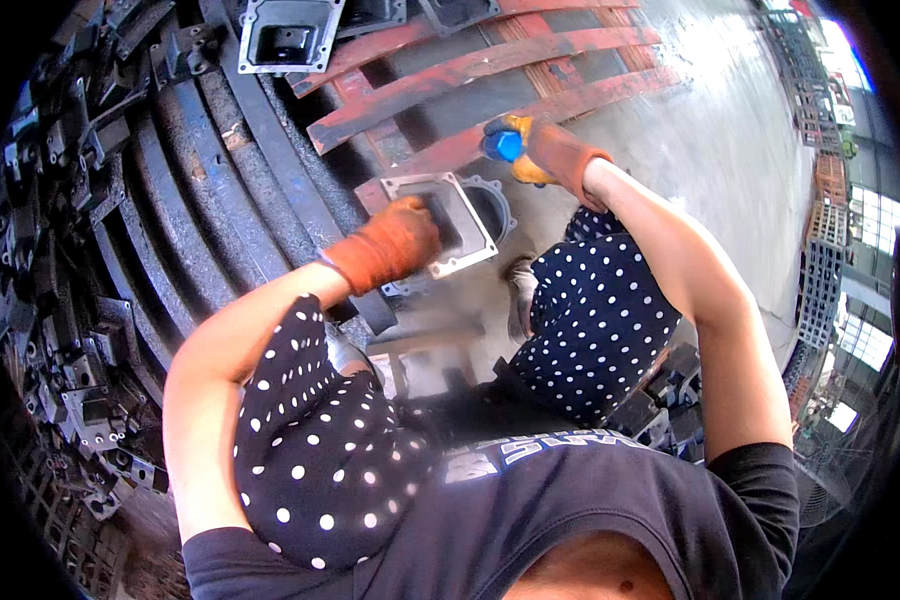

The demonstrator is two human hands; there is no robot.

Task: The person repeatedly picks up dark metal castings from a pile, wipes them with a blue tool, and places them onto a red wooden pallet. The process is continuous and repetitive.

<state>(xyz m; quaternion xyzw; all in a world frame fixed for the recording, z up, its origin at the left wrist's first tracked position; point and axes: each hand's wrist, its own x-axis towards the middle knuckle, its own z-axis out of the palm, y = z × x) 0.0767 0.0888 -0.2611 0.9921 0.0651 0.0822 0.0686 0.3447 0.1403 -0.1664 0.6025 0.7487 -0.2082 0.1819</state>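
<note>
My left hand (pixel 405 240), in an orange work glove, is closed on the near-left wall of a grey metal housing (pixel 478 222). The casting has a rectangular machined flange with corner holes on one side and a round, lugged flange on the other. It is held tilted between my knees, beside the red slats. Up and to the right of it, my right hand (pixel 542 152), in an orange and yellow glove, is wrapped round a small object with a bright blue rounded end (pixel 508 146). Its kind does not show, and the fingers hide the rest. It is apart from the housing.
Ahead lies a red slatted pallet (pixel 480 75) with similar housings (pixel 288 38) at its far left. Dark curved metal bars (pixel 205 170) and heaped dark castings (pixel 85 330) fill the left. Grey floor (pixel 730 140) spreads to the right, with stacked crates (pixel 820 260) beyond.
</note>
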